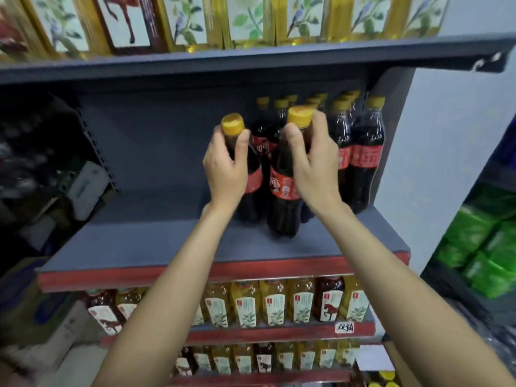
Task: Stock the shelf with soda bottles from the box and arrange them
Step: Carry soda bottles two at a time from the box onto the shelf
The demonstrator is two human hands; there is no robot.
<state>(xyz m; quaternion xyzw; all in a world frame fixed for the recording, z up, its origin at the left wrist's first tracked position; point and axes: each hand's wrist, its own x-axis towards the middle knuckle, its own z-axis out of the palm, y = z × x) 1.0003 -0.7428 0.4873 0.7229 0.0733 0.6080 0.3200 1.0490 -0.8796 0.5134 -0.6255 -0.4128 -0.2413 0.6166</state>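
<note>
Two dark soda bottles with yellow caps and red labels stand on the grey shelf (156, 241). My left hand (226, 166) grips the neck of the left soda bottle (252, 182). Around the neck of the right soda bottle (282, 188), my right hand (314, 163) is closed. Both bottles rest near the shelf's middle, just left of a row of several identical soda bottles (363, 157) packed against the right end. The box is not in view.
The shelf's left half is bare grey board with a red front edge (139, 276). An upper shelf (251, 61) carries gold-framed packs. Lower shelves hold yellow and dark tea bottles (273, 301). Green packs (483, 236) sit at right, cartons at left.
</note>
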